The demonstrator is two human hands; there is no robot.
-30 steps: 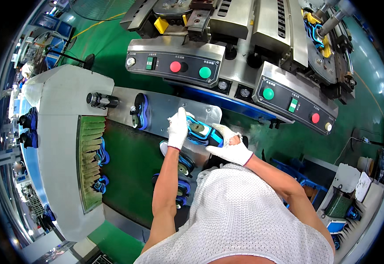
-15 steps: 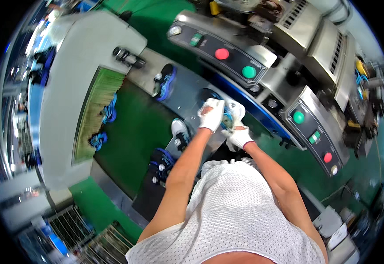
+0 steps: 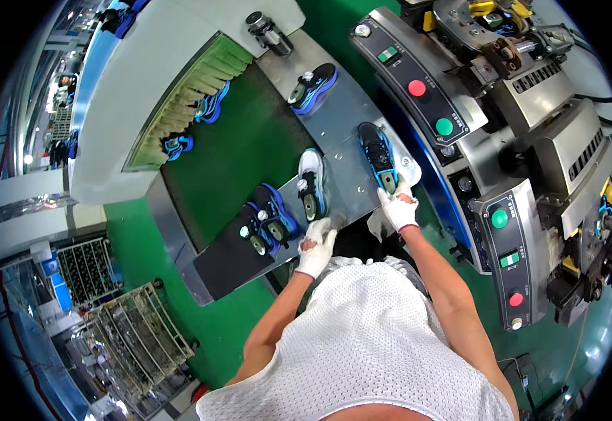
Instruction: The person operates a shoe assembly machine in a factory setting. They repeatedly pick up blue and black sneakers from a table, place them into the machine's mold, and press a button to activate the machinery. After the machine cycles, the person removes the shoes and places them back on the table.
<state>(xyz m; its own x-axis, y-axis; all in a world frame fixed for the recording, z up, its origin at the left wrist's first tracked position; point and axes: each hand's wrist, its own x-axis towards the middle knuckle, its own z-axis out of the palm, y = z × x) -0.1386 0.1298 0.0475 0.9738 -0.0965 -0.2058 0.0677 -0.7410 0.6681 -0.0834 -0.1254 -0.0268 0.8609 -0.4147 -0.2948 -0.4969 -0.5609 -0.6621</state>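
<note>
A black sneaker with bright blue trim point(image 3: 376, 153) lies on the grey metal bench, toe pointing away from me. My right hand point(image 3: 398, 208), in a white glove, grips its heel end. Further left, my gloved left hand point(image 3: 315, 250) is slightly blurred, its fingers apart and holding nothing. Just beyond those fingers sits a white and black sneaker point(image 3: 311, 184), a shoe last showing in its opening. Left of it, a black and blue pair point(image 3: 276, 214) stands close together. A single black and purple-blue sneaker point(image 3: 313, 89) rests farther up the bench.
Past the bench on the right are two control panels point(image 3: 425, 95) with red and green buttons, alongside metal machinery. At left, a pale machine has a green fringed opening point(image 3: 200, 91) with blue shoes in it. A steel flask point(image 3: 269, 34) and a wire rack cart point(image 3: 137, 337) also show.
My left hand has let go of the black and blue sneaker and moved left and nearer, below the white one. My right hand stays at the heel. The whole view has shifted.
</note>
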